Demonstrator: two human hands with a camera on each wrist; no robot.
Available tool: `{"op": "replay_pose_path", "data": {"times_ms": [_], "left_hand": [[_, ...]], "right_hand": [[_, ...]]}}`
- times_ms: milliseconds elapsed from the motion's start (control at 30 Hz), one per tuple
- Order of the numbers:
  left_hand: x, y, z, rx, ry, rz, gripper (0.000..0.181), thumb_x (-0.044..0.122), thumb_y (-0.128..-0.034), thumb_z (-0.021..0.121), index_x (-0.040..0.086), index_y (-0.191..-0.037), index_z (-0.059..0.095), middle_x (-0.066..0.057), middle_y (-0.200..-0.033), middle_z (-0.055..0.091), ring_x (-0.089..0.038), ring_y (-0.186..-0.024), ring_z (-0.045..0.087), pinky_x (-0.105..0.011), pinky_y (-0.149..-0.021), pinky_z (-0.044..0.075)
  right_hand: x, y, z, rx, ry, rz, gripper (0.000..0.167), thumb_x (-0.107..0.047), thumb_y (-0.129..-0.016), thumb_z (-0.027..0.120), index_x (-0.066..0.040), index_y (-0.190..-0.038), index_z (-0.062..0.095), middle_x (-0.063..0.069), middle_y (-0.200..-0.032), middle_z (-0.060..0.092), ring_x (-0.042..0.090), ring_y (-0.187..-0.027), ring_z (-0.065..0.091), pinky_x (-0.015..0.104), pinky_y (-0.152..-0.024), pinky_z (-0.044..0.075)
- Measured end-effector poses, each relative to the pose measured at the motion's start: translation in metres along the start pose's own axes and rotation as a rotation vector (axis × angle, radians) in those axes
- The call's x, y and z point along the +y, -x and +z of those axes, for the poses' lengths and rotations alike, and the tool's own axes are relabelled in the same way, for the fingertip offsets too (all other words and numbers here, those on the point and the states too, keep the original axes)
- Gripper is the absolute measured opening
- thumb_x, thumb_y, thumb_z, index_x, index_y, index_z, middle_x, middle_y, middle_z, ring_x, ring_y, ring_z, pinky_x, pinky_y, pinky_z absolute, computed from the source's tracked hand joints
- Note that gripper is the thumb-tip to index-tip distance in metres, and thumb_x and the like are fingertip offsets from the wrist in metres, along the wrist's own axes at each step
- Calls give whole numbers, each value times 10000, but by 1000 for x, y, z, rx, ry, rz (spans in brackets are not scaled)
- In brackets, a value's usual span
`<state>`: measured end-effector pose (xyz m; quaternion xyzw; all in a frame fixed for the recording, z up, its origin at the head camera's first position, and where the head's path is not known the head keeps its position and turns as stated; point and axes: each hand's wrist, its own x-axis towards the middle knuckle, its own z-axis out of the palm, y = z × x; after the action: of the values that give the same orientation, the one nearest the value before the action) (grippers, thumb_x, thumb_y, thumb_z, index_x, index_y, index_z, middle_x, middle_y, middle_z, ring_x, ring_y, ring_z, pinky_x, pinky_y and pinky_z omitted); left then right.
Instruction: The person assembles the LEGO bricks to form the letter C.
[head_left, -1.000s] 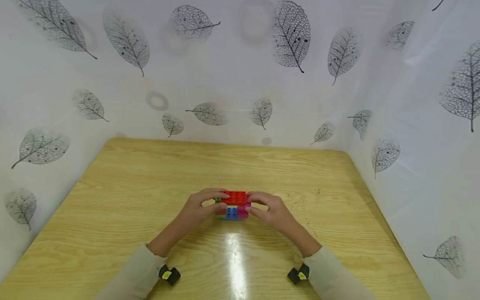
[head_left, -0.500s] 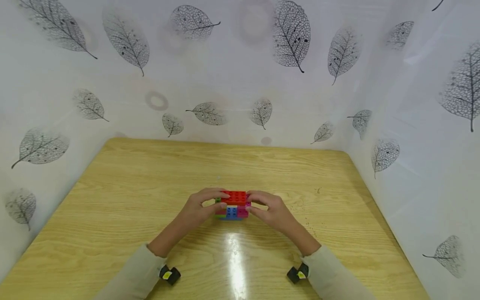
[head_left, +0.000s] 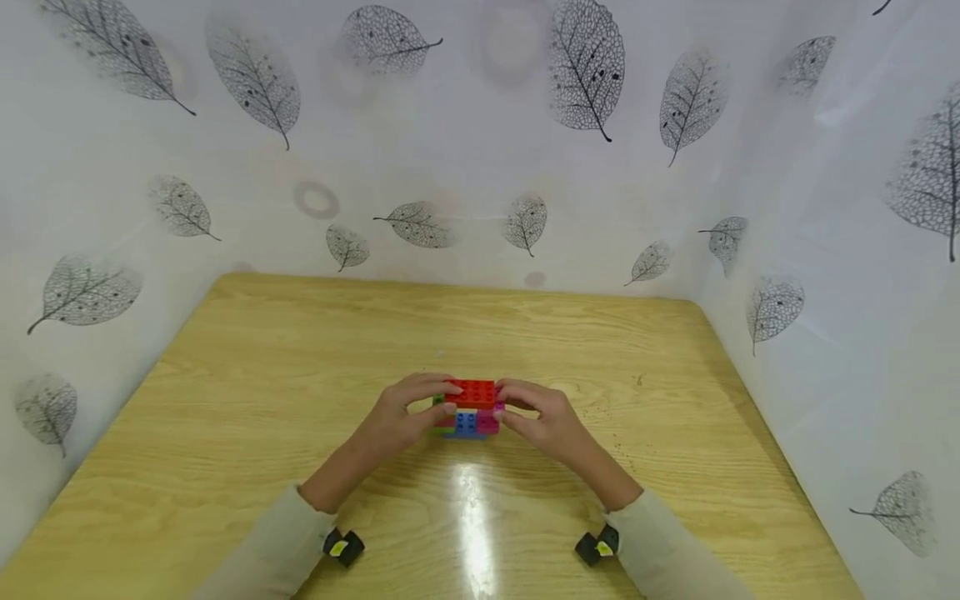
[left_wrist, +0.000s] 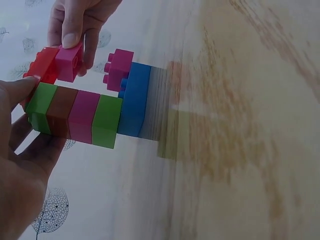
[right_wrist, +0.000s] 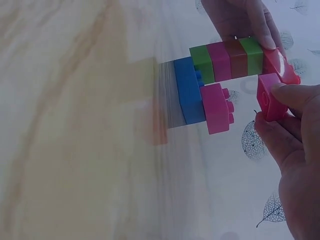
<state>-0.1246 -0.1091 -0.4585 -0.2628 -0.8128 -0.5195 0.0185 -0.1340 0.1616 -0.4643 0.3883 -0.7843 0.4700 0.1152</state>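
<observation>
A toy building-block structure stands on the table between both hands. Its base is a blue block (left_wrist: 135,100). One column of green (left_wrist: 106,121), pink, brown (left_wrist: 61,112) and green blocks rises from it, topped by a red block (head_left: 476,392) reaching across. A short pink block (left_wrist: 119,70) sits on the base's other end. My left hand (head_left: 405,412) holds the column's upper end and the red block between thumb and fingers. Under the red block's free end, my right hand (head_left: 543,414) pinches another pink block (right_wrist: 270,97); a gap separates it from the lower pink one.
The wood-patterned table (head_left: 300,333) is glossy and reflects light in front of the structure. A white leaf-print curtain (head_left: 472,158) encloses its back and sides. Small black devices (head_left: 343,547) sit at both sleeve cuffs.
The head view has shifted very slightly. Hands and blocks keep the same arrangement.
</observation>
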Motion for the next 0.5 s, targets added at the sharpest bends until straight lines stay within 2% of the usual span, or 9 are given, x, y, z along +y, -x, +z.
{"op": "replay_pose_path", "data": {"times_ms": [167,333,500], "left_hand": [[0,-1,1,4,-6,30,272,200,-954,705,179,-1225,721,-128,-1377,615,-307,-1309,545,-532,-1019,494],[1,0,0,3,-7,43,278,186,-950,707,171,-1227,719,-99,-1374,617,-295,-1305,548,-498,-1004,512],[1,0,0,3,-11,46,280,179,-950,707,163,-1229,718,-126,-1372,617,-298,-1305,549,-495,-1007,510]], "right_hand": [[-1,0,-2,1,-3,34,189,23,-856,767,-58,-1021,722,170,-1188,714,337,-1102,695,364,-843,589],[-3,1,-3,-7,-6,75,181,4,-867,763,-51,-1035,726,174,-1209,708,342,-1123,686,358,-859,585],[-4,0,-1,-3,-20,82,195,38,-848,767,-24,-1026,718,204,-1204,700,370,-1114,681,408,-846,587]]}}
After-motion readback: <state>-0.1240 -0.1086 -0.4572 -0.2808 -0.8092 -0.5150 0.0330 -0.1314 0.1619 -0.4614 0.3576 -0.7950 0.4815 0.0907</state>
